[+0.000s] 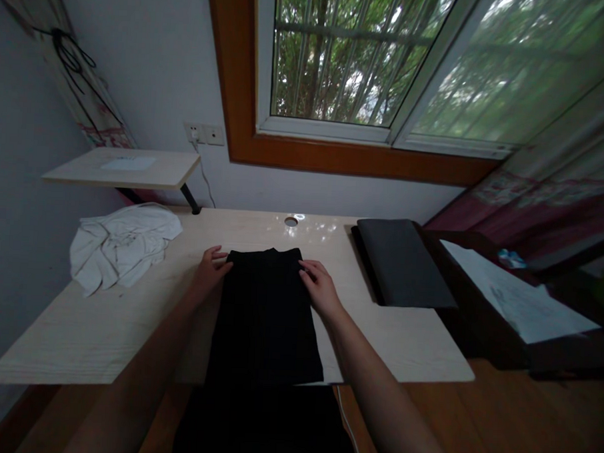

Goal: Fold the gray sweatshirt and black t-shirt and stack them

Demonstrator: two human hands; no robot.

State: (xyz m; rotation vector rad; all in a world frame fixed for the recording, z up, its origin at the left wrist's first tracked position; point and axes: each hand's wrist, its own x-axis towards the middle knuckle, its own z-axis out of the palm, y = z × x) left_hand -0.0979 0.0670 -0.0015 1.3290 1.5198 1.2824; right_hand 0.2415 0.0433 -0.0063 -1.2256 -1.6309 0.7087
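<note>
A black garment lies flat on the pale wooden desk, its waistband-like top edge toward the window and its lower edge near the desk's front. Whether it is a skirt or folded trousers I cannot tell. At its upper left corner, my left hand has thumb and fingers closed on the cloth's edge. The upper right corner is pinched by my right hand, with the thumb lying toward the cloth.
A crumpled white cloth lies on the left, below a small raised shelf. To the right rests a dark grey flat case or folder. Beyond it, paper sheets lie on a dark surface. A cable hole opens near the wall.
</note>
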